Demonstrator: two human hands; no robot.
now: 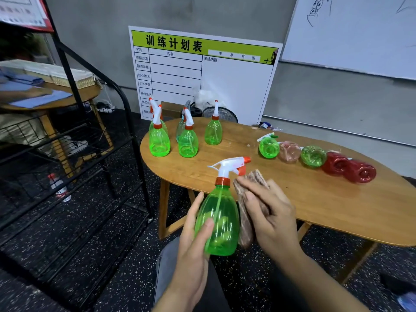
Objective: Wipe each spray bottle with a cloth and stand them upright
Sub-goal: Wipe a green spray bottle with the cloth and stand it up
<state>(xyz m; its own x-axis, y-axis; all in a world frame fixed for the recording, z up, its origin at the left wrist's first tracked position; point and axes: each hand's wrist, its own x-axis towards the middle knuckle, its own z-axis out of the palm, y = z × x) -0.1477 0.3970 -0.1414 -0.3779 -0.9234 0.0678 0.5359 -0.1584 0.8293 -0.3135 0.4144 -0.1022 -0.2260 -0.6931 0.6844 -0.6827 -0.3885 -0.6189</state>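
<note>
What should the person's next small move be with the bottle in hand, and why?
Probably keep rubbing the cloth along the held green bottle. The left hand grips the bottle upright off the table, and the right hand presses the cloth on its side, so wiping looks unfinished. Five bottles lie on their sides, waiting.

A gym or training room is showing here. A training-plan board [202,73] is leaning against the wall, above speckled rubber flooring [101,244]. A whiteboard [353,32] is hanging nearby.
</note>
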